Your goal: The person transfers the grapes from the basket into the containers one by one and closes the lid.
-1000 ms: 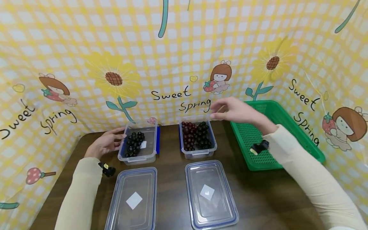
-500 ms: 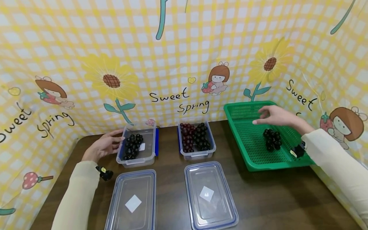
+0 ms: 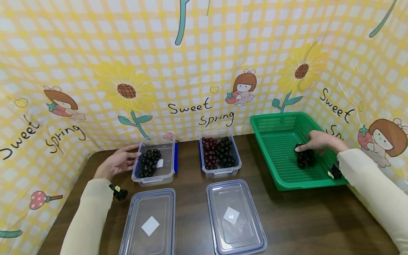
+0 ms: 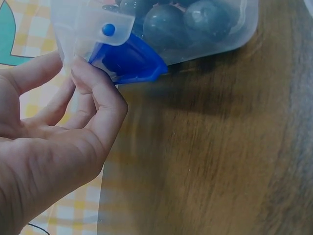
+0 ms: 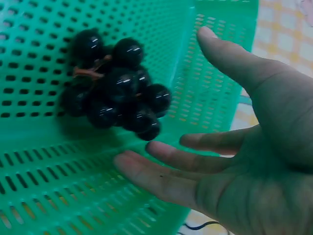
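The left hand [image 3: 115, 162] touches the side of a clear box [image 3: 165, 151], its fingers spread apart. Black grapes [image 3: 149, 163] lie in that box (its lid [image 3: 153, 205] lies in front). Next is a second box [image 3: 221, 172] with red and black grapes [image 3: 220, 153]. Then, in a green basket [image 3: 278, 150], sits one dark bunch [image 3: 305, 159]; the right hand [image 3: 320, 141] is beside it, thumb and fingers spread.

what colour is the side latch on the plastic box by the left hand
The latch is blue, seen best in the left wrist view.
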`<state>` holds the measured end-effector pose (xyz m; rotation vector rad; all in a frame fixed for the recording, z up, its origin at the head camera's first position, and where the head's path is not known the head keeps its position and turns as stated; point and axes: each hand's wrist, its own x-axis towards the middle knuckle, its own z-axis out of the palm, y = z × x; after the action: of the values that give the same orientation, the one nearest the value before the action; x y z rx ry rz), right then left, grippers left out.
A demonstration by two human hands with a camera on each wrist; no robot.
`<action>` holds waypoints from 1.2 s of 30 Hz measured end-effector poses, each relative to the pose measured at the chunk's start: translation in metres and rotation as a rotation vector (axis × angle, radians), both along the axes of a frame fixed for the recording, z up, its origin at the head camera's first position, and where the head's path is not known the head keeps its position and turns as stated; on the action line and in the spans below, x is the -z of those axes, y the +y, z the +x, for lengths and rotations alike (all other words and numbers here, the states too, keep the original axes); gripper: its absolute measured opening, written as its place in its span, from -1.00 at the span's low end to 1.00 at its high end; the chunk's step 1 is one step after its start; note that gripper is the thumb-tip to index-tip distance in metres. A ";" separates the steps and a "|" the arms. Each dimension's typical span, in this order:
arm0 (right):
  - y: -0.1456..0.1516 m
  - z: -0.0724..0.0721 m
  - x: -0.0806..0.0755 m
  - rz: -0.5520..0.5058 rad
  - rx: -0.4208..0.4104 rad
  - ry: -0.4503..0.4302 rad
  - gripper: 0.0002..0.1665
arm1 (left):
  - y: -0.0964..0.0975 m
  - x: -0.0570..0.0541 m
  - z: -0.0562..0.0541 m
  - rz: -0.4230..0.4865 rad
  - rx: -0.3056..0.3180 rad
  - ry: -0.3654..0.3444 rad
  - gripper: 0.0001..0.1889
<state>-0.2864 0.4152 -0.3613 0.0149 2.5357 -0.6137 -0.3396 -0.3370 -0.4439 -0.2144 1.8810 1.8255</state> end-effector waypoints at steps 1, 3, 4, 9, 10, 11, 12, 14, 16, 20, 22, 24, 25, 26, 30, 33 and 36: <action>0.002 0.000 0.002 -0.002 0.010 -0.010 -0.26 | 0.000 0.000 0.000 -0.002 -0.001 0.001 -0.18; 0.004 0.000 0.005 -0.002 0.024 -0.018 -0.26 | 0.000 0.000 0.000 -0.004 -0.002 0.002 -0.17; 0.005 0.000 0.006 -0.002 0.027 -0.017 -0.27 | 0.000 0.000 0.001 -0.006 -0.003 0.001 -0.17; 0.008 -0.003 0.015 -0.015 0.024 -0.039 -0.17 | 0.000 0.000 0.001 -0.019 -0.002 0.002 -0.17; 0.008 -0.004 0.017 -0.016 0.026 -0.053 -0.08 | 0.000 0.000 0.001 -0.021 -0.001 0.003 -0.17; 0.008 -0.004 0.018 -0.021 0.032 -0.069 0.05 | 0.001 0.000 0.001 -0.021 -0.001 0.005 -0.17; 0.008 -0.004 0.019 -0.022 0.037 -0.082 0.17 | 0.001 0.001 0.001 -0.019 -0.001 0.005 -0.17; 0.009 -0.004 0.021 -0.029 0.049 -0.105 0.32 | 0.001 0.001 0.001 -0.020 0.000 0.007 -0.18; 0.009 -0.005 0.023 -0.026 0.059 -0.113 0.31 | 0.002 0.002 0.001 -0.020 0.003 0.008 -0.18; 0.009 -0.007 0.024 -0.023 0.067 -0.107 0.23 | 0.002 0.003 0.001 -0.014 -0.012 -0.001 -0.19; 0.009 -0.008 0.025 -0.026 0.074 -0.104 0.25 | 0.002 0.004 0.001 -0.010 -0.017 -0.001 -0.20; 0.009 -0.009 0.026 -0.033 0.083 -0.104 0.30 | 0.002 0.003 0.002 -0.012 -0.023 0.001 -0.21; 0.009 -0.009 0.026 -0.039 0.088 -0.105 0.31 | 0.002 0.003 0.002 -0.013 -0.021 0.003 -0.21; 0.009 -0.009 0.027 -0.044 0.093 -0.105 0.35 | 0.002 0.003 0.002 -0.013 -0.017 0.005 -0.20; 0.008 -0.009 0.033 -0.057 0.107 -0.113 0.43 | 0.002 0.002 0.002 -0.015 -0.016 0.004 -0.20; 0.007 -0.010 0.038 -0.057 0.116 -0.114 0.47 | 0.002 0.001 0.002 -0.012 -0.015 0.004 -0.20; 0.005 -0.011 0.039 -0.065 0.124 -0.090 0.45 | 0.001 0.000 0.002 -0.014 -0.018 0.009 -0.21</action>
<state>-0.2974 0.4200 -0.4007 0.1743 2.4398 -0.7265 -0.3378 -0.3356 -0.4443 -0.2285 1.9041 1.8289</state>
